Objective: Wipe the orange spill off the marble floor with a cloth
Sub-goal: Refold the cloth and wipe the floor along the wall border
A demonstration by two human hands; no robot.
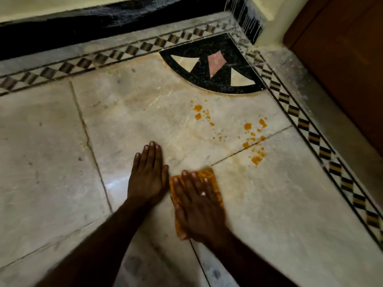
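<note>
Orange drops of the spill are scattered over the pale marble floor, right of centre, with a bigger blot near a tile joint. An orange cloth lies flat on the floor below the drops. My right hand presses flat on the cloth with the fingers spread, covering most of it. My left hand rests palm down on the bare floor just left of the cloth, fingers together, holding nothing.
A black quarter-circle inlay fills the floor's corner, with a checkered border strip running along two sides. A brown wooden door stands at the right. A dark skirting lines the far wall.
</note>
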